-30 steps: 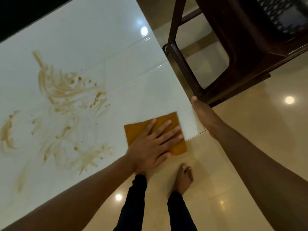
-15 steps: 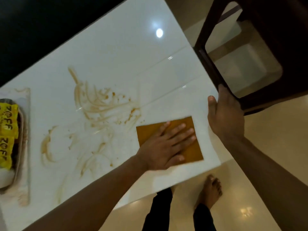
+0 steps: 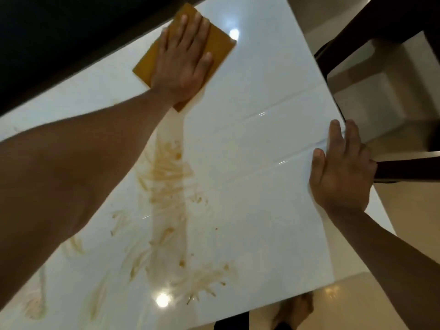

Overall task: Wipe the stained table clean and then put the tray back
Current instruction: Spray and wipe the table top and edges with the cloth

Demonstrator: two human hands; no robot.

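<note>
On the white tabletop point(image 3: 250, 144) we see brown stains point(image 3: 166, 198) smeared across its middle. Our left hand point(image 3: 183, 63) presses the cloth point(image 3: 215, 47) flat at the far edge, fingers spread. Our right hand point(image 3: 342, 170) rests on the right edge, fingers straight and close together.

A surface point(image 3: 262, 163) fills most of the view, tilted so its far edge runs from lower left to upper right. A cloth point(image 3: 219, 44) lies flat on the surface near that far edge, with the left hand point(image 3: 183, 65) resting on top of it. Behind the wrist, toward the viewer, stains point(image 3: 166, 177) spread across the middle and near part of the surface. The right hand point(image 3: 342, 170) rests on the surface's right edge. Just beyond that edge, to the right, stands a chair point(image 3: 357, 44). A foot point(image 3: 292, 310) shows on the floor point(image 3: 404, 222) below the near corner.
</note>
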